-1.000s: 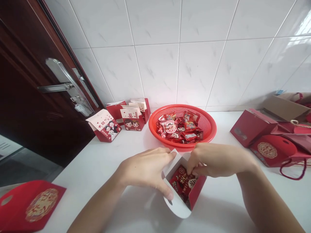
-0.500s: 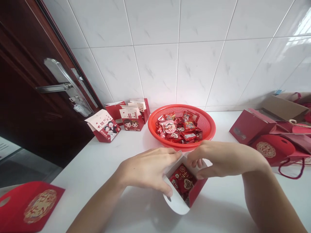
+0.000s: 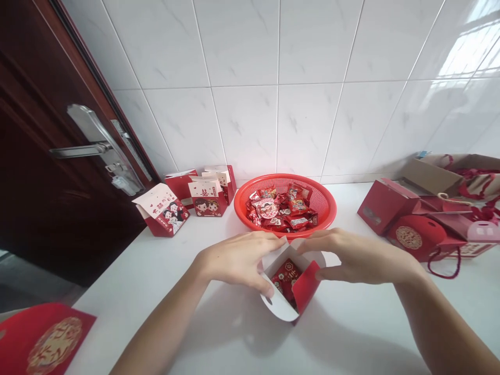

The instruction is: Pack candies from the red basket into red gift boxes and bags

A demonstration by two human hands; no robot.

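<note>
A small red box (image 3: pixel 305 286) with white inner flaps stands open-topped on the white table, with red wrapped candies (image 3: pixel 287 276) inside. My left hand (image 3: pixel 240 263) grips its left side, thumb on the near white flap and fingers at the back corner. At the right, my right hand (image 3: pixel 339 258) has its fingers on the back white flap and its thumb against a red side flap, which leans inward over part of the candies. Behind the box sits a red plastic basket (image 3: pixel 331 208) filled with similar candies.
Several cartoon-printed boxes (image 3: pixel 207 198) stand back left. Red gift boxes (image 3: pixel 408 234) and a cardboard carton (image 3: pixel 433 174) lie at the right. Another red box (image 3: pixel 47 333) is at the near left corner. A dark door (image 3: pixel 47 182) borders the left side, tiled wall behind.
The right red flap of the held box has folded inward, covering part of the candies. My right thumb has shifted along with it. The view has tilted and turned slightly.
</note>
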